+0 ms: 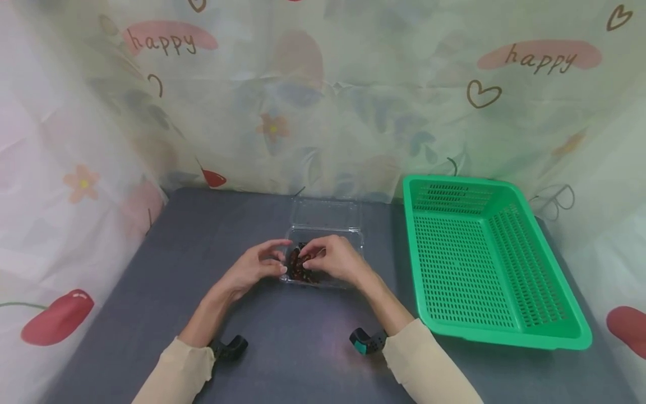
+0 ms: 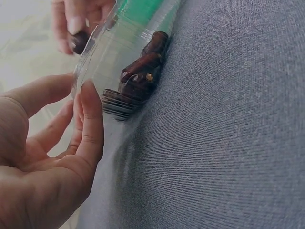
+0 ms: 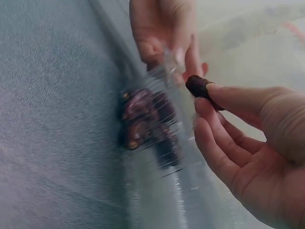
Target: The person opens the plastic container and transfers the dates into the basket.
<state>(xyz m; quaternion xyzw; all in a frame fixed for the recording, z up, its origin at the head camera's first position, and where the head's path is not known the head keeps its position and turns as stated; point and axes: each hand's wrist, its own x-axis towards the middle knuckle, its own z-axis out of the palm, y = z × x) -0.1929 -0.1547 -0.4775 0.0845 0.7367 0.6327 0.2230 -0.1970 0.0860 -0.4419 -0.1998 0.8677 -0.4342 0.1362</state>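
Observation:
A clear plastic clamshell box (image 1: pixel 353 247) with its lid (image 1: pixel 327 214) folded back stands on the grey table. Several dark brown dates (image 2: pixel 138 78) lie bunched in its left part. Over the box, my right hand (image 1: pixel 337 259) pinches one date (image 3: pixel 202 88) between thumb and fingers, raised above the others. At the box's left side is my left hand (image 1: pixel 254 265), its thumb and forefinger spread apart with the fingertips right at the rim. In the left wrist view, the left fingers (image 2: pixel 90 119) overlap the transparent wall.
A large green plastic basket (image 1: pixel 456 258) with slotted walls stands to the right of the box. Behind the table (image 1: pixel 298 336) hangs a patterned cloth (image 1: pixel 348 123), with more cloth at both sides. Dark straps (image 1: pixel 232 348) are on both wrists.

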